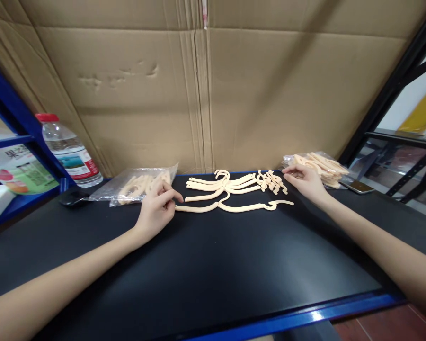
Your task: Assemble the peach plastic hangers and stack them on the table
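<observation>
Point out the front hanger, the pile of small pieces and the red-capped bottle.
Front hanger (242,209): head view, on the bar toward the picture's right.
Pile of small pieces (270,182): head view, mid-pile.
Red-capped bottle (72,161): head view, on its label.

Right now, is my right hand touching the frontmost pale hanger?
Apart: the head view shows dark tabletop between your right hand and the frontmost pale hanger, which lies to the hand's left and nearer you.

Creased brown cardboard (128,104) backs a black counter (206,270) edged in glossy blue. A blue frame (7,99) stands at left, a black metal rack (394,90) at right. Reddish floor tiles (379,326) show below; light glints on the blue edge (291,324).
</observation>
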A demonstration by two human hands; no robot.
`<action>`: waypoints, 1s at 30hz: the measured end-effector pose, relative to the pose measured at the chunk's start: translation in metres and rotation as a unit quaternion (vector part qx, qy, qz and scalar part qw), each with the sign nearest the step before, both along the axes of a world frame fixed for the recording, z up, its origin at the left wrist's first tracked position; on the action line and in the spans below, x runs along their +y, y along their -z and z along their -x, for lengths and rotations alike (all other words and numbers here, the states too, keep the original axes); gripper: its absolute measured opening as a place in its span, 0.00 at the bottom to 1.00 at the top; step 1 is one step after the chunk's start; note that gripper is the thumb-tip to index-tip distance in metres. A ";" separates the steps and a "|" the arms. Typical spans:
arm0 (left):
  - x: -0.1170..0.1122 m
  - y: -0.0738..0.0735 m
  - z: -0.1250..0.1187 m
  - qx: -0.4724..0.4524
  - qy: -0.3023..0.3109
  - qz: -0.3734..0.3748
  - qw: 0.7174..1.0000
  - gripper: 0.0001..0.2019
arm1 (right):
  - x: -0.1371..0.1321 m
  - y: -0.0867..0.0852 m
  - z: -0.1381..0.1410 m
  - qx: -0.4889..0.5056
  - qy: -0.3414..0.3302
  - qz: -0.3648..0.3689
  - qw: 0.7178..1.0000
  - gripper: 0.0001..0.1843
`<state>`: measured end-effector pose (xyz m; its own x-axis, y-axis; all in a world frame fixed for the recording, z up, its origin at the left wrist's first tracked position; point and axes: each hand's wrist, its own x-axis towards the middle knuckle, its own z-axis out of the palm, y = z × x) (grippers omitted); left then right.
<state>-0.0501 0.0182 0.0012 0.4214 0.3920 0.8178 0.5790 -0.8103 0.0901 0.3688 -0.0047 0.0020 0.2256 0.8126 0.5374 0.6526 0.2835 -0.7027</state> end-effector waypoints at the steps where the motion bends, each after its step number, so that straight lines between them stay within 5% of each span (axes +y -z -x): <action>1: 0.000 -0.001 0.000 -0.013 -0.002 0.003 1.000 0.14 | 0.000 0.001 0.000 0.001 0.000 0.002 1.000 0.08; 12: -0.004 0.002 0.000 -0.021 0.077 0.112 0.991 0.12 | 0.003 0.004 0.000 -0.012 0.003 0.008 1.000 0.10; 17: -0.003 0.001 0.001 -0.020 0.039 0.120 0.992 0.14 | 0.007 0.003 -0.011 -0.056 -0.002 0.001 0.998 0.10; 23: 0.006 -0.010 -0.011 0.087 -0.024 0.155 0.984 0.12 | 0.017 0.003 -0.029 -0.255 -0.045 0.033 0.965 0.13; 30: 0.023 -0.017 -0.030 0.173 -0.015 0.198 0.965 0.08 | 0.019 0.003 -0.023 -0.320 -0.093 0.058 0.941 0.17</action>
